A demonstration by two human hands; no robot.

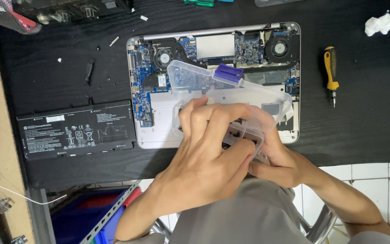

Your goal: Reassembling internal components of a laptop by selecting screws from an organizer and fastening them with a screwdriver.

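Hands (204,158) hold clear box (231,95) (over laptop (159,122)).

Opened laptop (213,81) lies on the black counter (46,77), circuit boards and two fans exposed. Left of it, a flat black battery (75,129); right, a yellow-handled screwdriver (331,72); beyond that, crumpled white tissue (378,23).

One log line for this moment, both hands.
left hand: fingers in clear plastic box | right hand: holds box | opened laptop beneath | battery removed, on table
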